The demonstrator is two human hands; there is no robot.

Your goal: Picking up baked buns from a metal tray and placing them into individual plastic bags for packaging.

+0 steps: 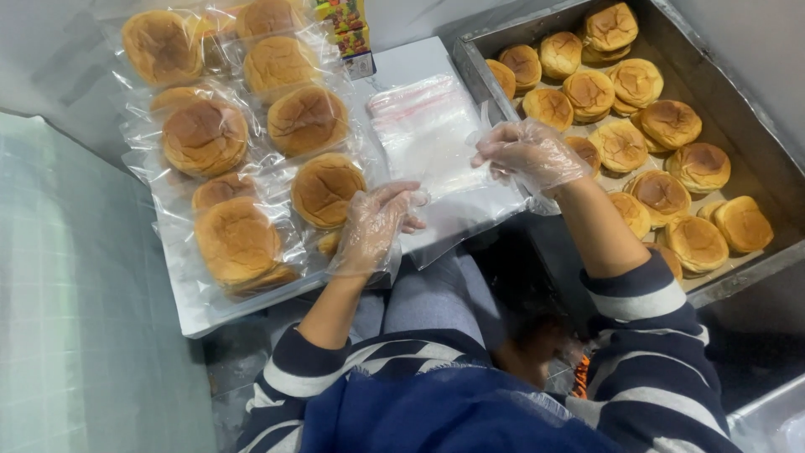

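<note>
**Fingers on the clear bags**

Fingers [401,201] of the gloved left hand [373,228] lie released on the stack of clear bags [436,151]; the right hand [528,153] pinches its top bag. Largest, a metal tray [755,159] holds bare buns at right. Bagged buns [243,143] cover the white counter [189,310]. A small colourful box [345,21] stands behind.

This looks like a small bakery. I see a big metal tray [759,159] full of round buns [622,144]. More buns sit in clear bags [251,159] on my white desk [189,306]. I wear thin plastic gloves [369,231].
</note>
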